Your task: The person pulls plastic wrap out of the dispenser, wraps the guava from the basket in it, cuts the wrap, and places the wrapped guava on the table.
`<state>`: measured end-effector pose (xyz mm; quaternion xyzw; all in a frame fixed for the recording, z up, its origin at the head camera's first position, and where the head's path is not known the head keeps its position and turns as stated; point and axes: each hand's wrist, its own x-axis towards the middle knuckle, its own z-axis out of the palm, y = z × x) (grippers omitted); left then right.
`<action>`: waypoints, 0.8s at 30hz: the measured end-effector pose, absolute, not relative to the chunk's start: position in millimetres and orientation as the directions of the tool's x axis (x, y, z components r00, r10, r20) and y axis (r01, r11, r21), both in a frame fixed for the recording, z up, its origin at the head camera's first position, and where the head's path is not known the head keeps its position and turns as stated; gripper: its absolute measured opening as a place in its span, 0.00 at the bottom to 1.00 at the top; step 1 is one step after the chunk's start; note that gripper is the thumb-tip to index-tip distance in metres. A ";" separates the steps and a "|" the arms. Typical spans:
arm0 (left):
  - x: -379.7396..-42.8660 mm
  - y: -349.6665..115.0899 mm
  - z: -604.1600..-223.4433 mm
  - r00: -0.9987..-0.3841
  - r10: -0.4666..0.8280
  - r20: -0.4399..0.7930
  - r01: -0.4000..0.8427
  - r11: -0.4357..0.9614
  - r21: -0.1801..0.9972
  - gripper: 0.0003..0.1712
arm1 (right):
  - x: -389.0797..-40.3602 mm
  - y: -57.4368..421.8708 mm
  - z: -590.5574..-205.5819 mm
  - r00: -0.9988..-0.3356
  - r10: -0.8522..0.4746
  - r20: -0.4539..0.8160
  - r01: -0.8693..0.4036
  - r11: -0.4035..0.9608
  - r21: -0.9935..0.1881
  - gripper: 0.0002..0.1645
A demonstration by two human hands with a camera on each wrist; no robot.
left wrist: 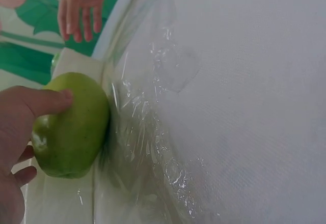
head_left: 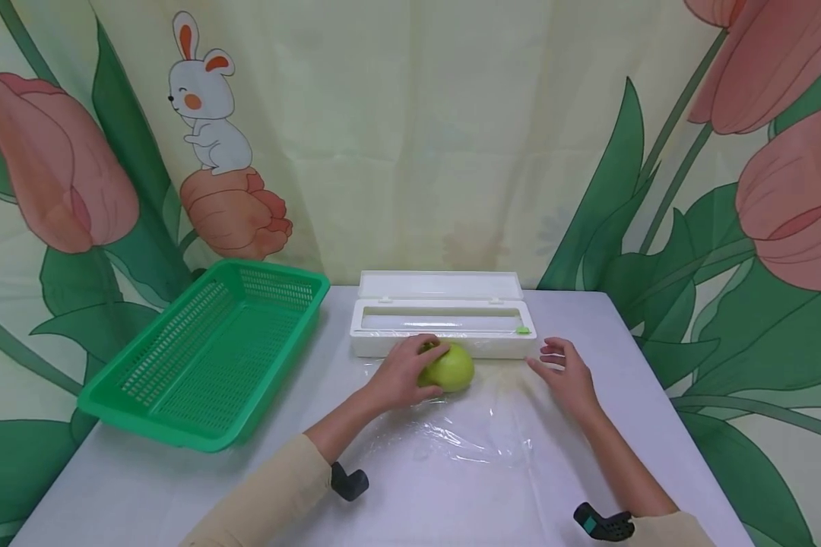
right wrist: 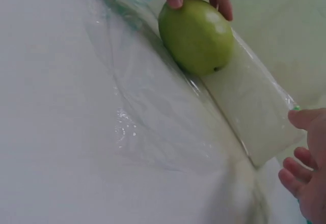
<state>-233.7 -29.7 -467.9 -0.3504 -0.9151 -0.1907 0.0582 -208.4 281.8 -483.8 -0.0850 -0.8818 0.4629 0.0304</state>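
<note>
A green apple (head_left: 451, 368) sits over the clear plastic film, close in front of the white cling film dispenser (head_left: 445, 347). My left hand (head_left: 405, 372) grips it from the left; in the left wrist view the thumb lies across its skin (left wrist: 76, 137). Crinkled cling film (head_left: 458, 441) spreads from the dispenser over the table toward me. Beside the dispenser's right end is my right hand (head_left: 566, 380), fingers loosely bent and holding nothing. In the right wrist view, its thumb (right wrist: 303, 117) overlaps the dispenser's end near the green slider.
On the left of the white-covered table (head_left: 575, 315) stands a green plastic basket (head_left: 246, 425). The dispenser's lid (head_left: 445, 286) is raised at the back, with a film roll visible inside. Behind the table hangs a curtain printed with tulips and a rabbit.
</note>
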 end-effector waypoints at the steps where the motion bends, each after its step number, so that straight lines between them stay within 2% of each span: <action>1: -233.0 -29.8 -467.1 -0.746 0.619 0.244 0.665 0.680 0.309 0.41 | -205.0 281.2 -483.2 -0.984 0.177 -0.015 0.114 0.566 -0.816 0.35; 7: -227.3 -38.7 -460.2 -0.733 0.616 0.290 0.681 0.659 0.320 0.40 | -184.8 277.2 -481.0 -0.996 0.069 0.062 -0.008 0.606 -0.795 0.25; 12: -222.9 -56.2 -458.2 -0.747 0.595 0.298 0.665 0.658 0.354 0.41 | -173.6 273.6 -480.8 -0.999 -0.026 0.040 -0.048 0.585 -0.810 0.23; 15: -220.6 -66.1 -458.7 -0.752 0.593 0.287 0.657 0.638 0.403 0.36 | -168.3 272.4 -480.6 -0.997 -0.077 0.014 -0.055 0.576 -0.815 0.21; 19: -215.0 -79.5 -459.3 -0.764 0.610 0.210 0.612 0.583 0.534 0.26 | -161.1 272.1 -480.9 -0.984 -0.177 -0.026 -0.084 0.586 -0.806 0.19; 24: -205.1 -96.7 -462.7 -0.743 0.669 0.014 0.521 0.565 0.639 0.19 | -152.8 272.7 -484.0 -0.948 -0.311 -0.071 -0.143 0.615 -0.776 0.15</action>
